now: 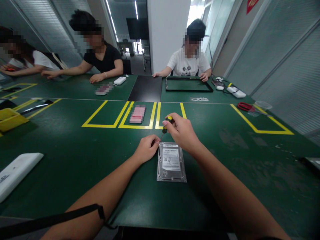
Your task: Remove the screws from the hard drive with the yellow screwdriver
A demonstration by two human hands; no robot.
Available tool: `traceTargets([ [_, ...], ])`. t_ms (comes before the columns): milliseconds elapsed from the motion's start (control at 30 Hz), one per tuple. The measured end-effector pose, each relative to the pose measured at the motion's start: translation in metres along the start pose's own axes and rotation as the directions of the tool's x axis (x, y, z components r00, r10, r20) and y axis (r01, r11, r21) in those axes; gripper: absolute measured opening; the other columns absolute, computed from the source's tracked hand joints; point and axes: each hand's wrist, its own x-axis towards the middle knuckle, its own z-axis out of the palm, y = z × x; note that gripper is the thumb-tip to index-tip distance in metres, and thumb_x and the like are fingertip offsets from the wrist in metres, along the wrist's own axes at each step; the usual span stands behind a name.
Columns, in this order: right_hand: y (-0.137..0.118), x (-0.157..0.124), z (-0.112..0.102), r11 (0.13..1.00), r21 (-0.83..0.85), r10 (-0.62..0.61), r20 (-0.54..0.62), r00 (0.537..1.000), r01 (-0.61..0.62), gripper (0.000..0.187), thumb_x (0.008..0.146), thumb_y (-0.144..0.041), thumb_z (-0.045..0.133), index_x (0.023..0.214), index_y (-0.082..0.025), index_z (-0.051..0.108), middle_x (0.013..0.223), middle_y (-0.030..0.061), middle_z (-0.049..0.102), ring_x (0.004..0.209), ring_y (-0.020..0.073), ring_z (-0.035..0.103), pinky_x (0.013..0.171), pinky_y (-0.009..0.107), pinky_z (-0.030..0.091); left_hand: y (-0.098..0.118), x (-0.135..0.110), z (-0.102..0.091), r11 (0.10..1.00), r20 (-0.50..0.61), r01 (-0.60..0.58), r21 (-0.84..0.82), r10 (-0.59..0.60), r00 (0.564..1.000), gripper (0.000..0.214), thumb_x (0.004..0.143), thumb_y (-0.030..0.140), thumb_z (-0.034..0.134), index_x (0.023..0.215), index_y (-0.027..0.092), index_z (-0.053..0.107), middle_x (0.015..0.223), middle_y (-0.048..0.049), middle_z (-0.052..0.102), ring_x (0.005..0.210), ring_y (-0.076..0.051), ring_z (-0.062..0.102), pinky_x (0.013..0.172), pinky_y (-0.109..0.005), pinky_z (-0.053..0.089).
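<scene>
A silver hard drive (172, 173) lies flat on the green table (100, 173), its white label facing up. My right hand (182, 131) is closed round the yellow and black handle of a screwdriver (164, 130), above the drive's far end. The thin shaft slants down toward the drive's far left corner. Beside that same corner, my left hand (147, 148) has its thumb and fingers pinched together near the screwdriver's tip. Whether anything small sits in that pinch is hidden.
Yellow tape (100, 126) marks rectangles beyond my hands, with a blurred pink item (137, 114) inside one. A white device (18, 173) lies at left, near a yellow bin (11, 120). Across the table, one person (190, 63) touches a black frame (190, 90) and a dark panel (145, 88).
</scene>
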Motion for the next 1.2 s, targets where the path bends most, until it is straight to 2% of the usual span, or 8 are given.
traceTargets([
  [367,0.002,0.005,0.004,0.999,-0.001,-0.046,-0.001,0.999,0.046,0.030,0.096,-0.040,0.049,0.106,-0.015,0.062,0.084,0.0056,0.065,0.070,0.0156,0.054,0.069,0.028,0.037,-0.001,0.000,0.001,1.000,-0.001,-0.003,-0.002,0.003,1.000,0.012,0.086,0.019,0.052,0.081,0.017,0.063,0.075,-0.0001,0.064,0.069,-0.016,0.058,0.067,-0.028,0.042],
  [500,-0.003,0.007,0.003,0.994,-0.065,-0.093,-0.027,0.995,0.091,0.027,0.095,-0.035,0.051,0.106,-0.014,0.065,0.095,0.0088,0.064,0.080,0.0177,0.055,0.077,0.030,0.039,-0.002,0.000,0.002,1.000,0.001,-0.006,-0.007,0.006,1.000,0.012,0.086,0.020,0.052,0.082,0.018,0.063,0.076,0.0001,0.063,0.069,-0.016,0.057,0.067,-0.028,0.042],
  [600,-0.009,0.009,0.000,0.987,-0.120,-0.110,-0.002,0.994,0.109,0.027,0.093,-0.034,0.055,0.108,-0.015,0.067,0.099,0.0100,0.062,0.089,0.0200,0.055,0.081,0.031,0.038,-0.001,-0.002,0.002,1.000,0.008,-0.015,-0.018,0.015,1.000,0.009,0.085,0.022,0.053,0.084,0.018,0.061,0.075,0.0004,0.062,0.069,-0.016,0.056,0.067,-0.028,0.043],
  [700,-0.014,0.010,-0.004,0.981,-0.145,-0.124,0.029,0.992,0.127,0.024,0.091,-0.030,0.059,0.109,-0.015,0.065,0.098,0.0087,0.062,0.088,0.0197,0.055,0.079,0.031,0.038,0.002,-0.004,0.001,0.999,0.000,-0.040,-0.002,0.040,0.999,0.009,0.086,0.026,0.056,0.085,0.018,0.059,0.077,-0.0004,0.062,0.071,-0.017,0.056,0.068,-0.029,0.044],
  [867,-0.022,0.011,-0.007,0.990,-0.109,-0.086,0.022,0.996,0.088,0.023,0.088,-0.024,0.062,0.109,-0.019,0.058,0.095,0.0048,0.064,0.074,0.0148,0.053,0.070,0.029,0.036,0.006,-0.006,0.000,0.992,0.009,-0.083,0.099,0.083,0.997,0.029,0.085,0.047,0.063,0.085,0.019,0.055,0.081,-0.0025,0.062,0.078,-0.021,0.056,0.073,-0.033,0.044],
  [967,-0.027,0.011,-0.007,0.988,-0.131,-0.072,0.044,0.996,0.077,0.021,0.088,-0.023,0.061,0.108,-0.019,0.057,0.092,0.0045,0.065,0.070,0.0141,0.052,0.066,0.029,0.033,0.006,-0.005,0.000,0.992,0.019,-0.073,0.107,0.071,0.997,0.032,0.083,0.050,0.065,0.086,0.020,0.054,0.082,-0.0027,0.062,0.080,-0.022,0.056,0.074,-0.034,0.043],
  [1100,-0.029,0.011,-0.006,0.984,-0.157,-0.088,0.012,0.996,0.089,0.016,0.092,-0.032,0.058,0.102,-0.019,0.058,0.089,0.0048,0.062,0.074,0.0156,0.051,0.067,0.029,0.032,0.005,-0.005,0.001,0.994,0.032,-0.050,0.097,0.047,0.998,0.033,0.084,0.051,0.065,0.088,0.020,0.055,0.086,-0.0034,0.063,0.082,-0.022,0.055,0.074,-0.034,0.041],
  [1200,-0.025,0.012,-0.005,0.979,-0.167,-0.122,-0.047,0.991,0.113,0.019,0.096,-0.038,0.055,0.092,-0.019,0.057,0.089,0.0045,0.060,0.080,0.0165,0.051,0.070,0.029,0.032,0.006,-0.007,0.002,0.988,0.057,-0.038,0.152,0.030,0.998,0.042,0.082,0.060,0.065,0.092,0.019,0.056,0.091,-0.0053,0.064,0.086,-0.025,0.054,0.077,-0.036,0.041],
])
